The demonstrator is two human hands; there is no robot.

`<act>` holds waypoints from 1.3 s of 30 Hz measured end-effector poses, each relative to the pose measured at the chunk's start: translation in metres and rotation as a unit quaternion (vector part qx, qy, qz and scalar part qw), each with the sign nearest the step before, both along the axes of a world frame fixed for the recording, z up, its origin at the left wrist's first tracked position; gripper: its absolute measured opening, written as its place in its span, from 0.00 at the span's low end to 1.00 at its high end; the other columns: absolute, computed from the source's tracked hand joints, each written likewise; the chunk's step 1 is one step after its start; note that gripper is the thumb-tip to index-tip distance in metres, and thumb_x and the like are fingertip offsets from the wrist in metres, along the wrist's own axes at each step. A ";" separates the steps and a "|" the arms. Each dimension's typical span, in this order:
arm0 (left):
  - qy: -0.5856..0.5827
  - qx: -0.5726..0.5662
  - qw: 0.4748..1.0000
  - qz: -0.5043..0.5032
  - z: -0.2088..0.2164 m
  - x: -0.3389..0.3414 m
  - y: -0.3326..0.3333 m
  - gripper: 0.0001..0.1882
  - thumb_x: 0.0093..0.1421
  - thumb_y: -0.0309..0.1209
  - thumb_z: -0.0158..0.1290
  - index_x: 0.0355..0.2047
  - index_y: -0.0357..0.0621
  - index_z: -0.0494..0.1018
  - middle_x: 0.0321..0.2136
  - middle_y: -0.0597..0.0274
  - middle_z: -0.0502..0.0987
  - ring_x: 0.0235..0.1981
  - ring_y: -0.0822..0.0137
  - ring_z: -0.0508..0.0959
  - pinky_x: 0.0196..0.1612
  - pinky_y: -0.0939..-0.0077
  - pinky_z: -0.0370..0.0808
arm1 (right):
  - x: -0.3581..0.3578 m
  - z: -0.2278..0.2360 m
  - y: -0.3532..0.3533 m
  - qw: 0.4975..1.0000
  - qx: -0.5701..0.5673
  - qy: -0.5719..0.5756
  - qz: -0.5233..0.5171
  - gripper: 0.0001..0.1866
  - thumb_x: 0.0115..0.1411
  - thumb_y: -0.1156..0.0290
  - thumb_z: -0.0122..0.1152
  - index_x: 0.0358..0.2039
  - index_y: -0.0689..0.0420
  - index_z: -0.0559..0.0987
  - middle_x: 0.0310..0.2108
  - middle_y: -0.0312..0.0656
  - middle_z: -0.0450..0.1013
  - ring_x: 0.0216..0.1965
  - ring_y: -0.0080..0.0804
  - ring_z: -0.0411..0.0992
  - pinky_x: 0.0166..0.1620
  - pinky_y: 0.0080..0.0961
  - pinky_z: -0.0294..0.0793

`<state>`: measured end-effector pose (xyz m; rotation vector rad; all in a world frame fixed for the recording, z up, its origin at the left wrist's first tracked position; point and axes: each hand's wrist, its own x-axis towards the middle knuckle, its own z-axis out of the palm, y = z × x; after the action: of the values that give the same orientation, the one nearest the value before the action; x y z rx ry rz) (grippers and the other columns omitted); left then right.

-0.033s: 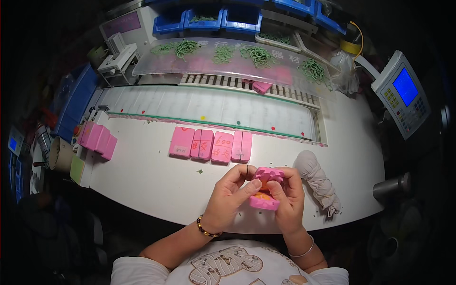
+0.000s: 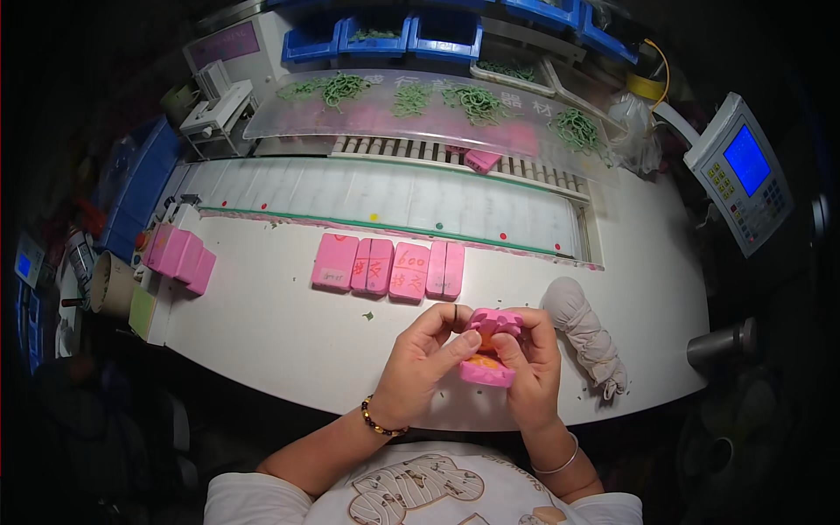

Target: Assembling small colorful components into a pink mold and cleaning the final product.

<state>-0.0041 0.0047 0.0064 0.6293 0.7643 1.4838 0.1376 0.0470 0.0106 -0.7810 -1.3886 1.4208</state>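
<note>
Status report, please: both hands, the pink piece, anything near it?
Left hand and right hand both gripping small pink plastic case, orange inside. Held above white table. Grey wrapped cloth bundle lies right, apart.

The small pink scalloped plastic piece (image 2: pixel 495 325) looks matt and moulded, with a glossier orange part showing inside it. The flat pink rectangular plastic blocks (image 2: pixel 388 267) have a smooth, dull finish. The white table (image 2: pixel 280 332) is smooth and faintly sheeny, like laminate. The pale grey bundled cloth (image 2: pixel 584 334) looks soft, knotted and rough-woven. The clear curved plastic cover (image 2: pixel 420 109) is glossy and see-through. The blue plastic bins (image 2: pixel 376 39) shine slightly. The dark beaded bracelet (image 2: pixel 381 426) glints.
</note>
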 end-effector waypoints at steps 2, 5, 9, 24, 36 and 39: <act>0.001 -0.004 1.000 -0.016 0.000 -0.003 0.000 0.09 0.64 0.24 0.50 0.45 0.39 0.68 0.39 0.65 0.74 0.42 0.78 0.73 0.48 0.82 0.70 | 0.001 0.000 0.001 1.000 0.012 -0.006 0.006 0.09 0.63 0.78 0.55 0.43 0.63 0.70 0.35 0.38 0.71 0.37 0.22 0.68 0.44 0.19 0.69; -0.002 -0.006 0.999 -0.040 0.000 -0.008 0.000 0.09 0.64 0.24 0.51 0.44 0.38 0.69 0.39 0.65 0.74 0.41 0.78 0.73 0.46 0.82 0.71 | 0.003 0.000 0.001 0.999 0.033 -0.024 0.010 0.08 0.63 0.77 0.56 0.42 0.62 0.71 0.34 0.37 0.71 0.36 0.21 0.68 0.43 0.19 0.68; 0.016 -0.008 0.999 -0.038 0.000 -0.012 0.000 0.09 0.63 0.26 0.54 0.42 0.36 0.70 0.38 0.65 0.74 0.40 0.78 0.74 0.46 0.81 0.73 | 0.004 -0.001 0.001 0.996 0.074 -0.052 0.014 0.07 0.62 0.76 0.58 0.40 0.62 0.73 0.33 0.36 0.71 0.34 0.21 0.66 0.41 0.18 0.67; -0.090 -0.059 0.992 -0.073 -0.007 -0.016 -0.001 0.10 0.66 0.35 0.52 0.37 0.40 0.72 0.31 0.69 0.74 0.32 0.79 0.72 0.38 0.82 0.72 | 0.002 0.001 -0.003 0.991 0.105 -0.071 0.030 0.07 0.60 0.78 0.58 0.38 0.62 0.73 0.34 0.39 0.73 0.33 0.24 0.66 0.40 0.20 0.66; -0.045 -0.062 0.997 -0.024 0.000 -0.006 -0.001 0.10 0.65 0.30 0.53 0.42 0.35 0.72 0.36 0.66 0.75 0.39 0.78 0.73 0.46 0.83 0.71 | 0.004 -0.006 -0.001 0.982 0.153 -0.106 -0.037 0.08 0.60 0.79 0.58 0.39 0.63 0.71 0.34 0.43 0.71 0.32 0.27 0.68 0.38 0.21 0.68; -0.006 -0.036 0.999 -0.007 -0.007 -0.005 -0.003 0.10 0.65 0.30 0.53 0.42 0.35 0.72 0.36 0.67 0.75 0.38 0.79 0.74 0.44 0.84 0.72 | 0.003 -0.008 -0.002 0.985 0.146 -0.091 -0.024 0.08 0.60 0.79 0.58 0.40 0.63 0.70 0.34 0.43 0.71 0.32 0.27 0.68 0.38 0.21 0.68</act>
<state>-0.0094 0.0020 -0.0002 0.5705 0.7981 1.4396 0.1405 0.0446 0.0024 -0.7595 -1.6636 1.0963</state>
